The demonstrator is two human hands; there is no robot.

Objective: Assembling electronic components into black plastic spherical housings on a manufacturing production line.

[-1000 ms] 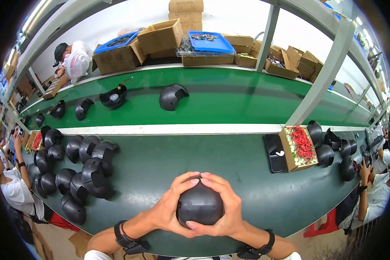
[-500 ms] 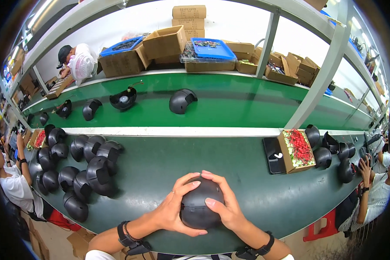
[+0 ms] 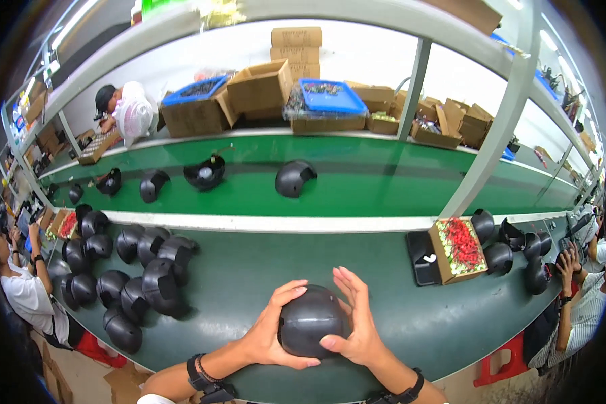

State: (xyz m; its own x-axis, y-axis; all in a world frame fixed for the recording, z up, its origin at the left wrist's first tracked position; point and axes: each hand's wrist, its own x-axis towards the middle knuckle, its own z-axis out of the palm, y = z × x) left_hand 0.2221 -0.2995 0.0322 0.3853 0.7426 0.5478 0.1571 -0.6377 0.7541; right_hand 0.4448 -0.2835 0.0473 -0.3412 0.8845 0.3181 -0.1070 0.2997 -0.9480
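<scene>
A round black plastic shell [image 3: 310,322] with a seam across it is between my hands, over the near edge of the green table [image 3: 249,256]. My left hand [image 3: 273,330] is closed around its left side, fingers over the top and thumb below. My right hand [image 3: 360,330] is beside its right side. The right fingers are stretched and raised off the surface, and the thumb tip lies against the shell's lower right. The shell's underside is hidden.
Several black shells [image 3: 161,286] cluster at left on the table. At right are a carton of red-wired parts [image 3: 459,249] and a black phone [image 3: 424,259] with a small white item. More shells [image 3: 295,178] sit on the green conveyor [image 3: 370,168]. Co-workers sit at both sides.
My right fingers have lifted from the shell and straightened, while my left hand keeps its grip. The shell appears slightly turned. The whole view has shifted, so the scene sits lower.
</scene>
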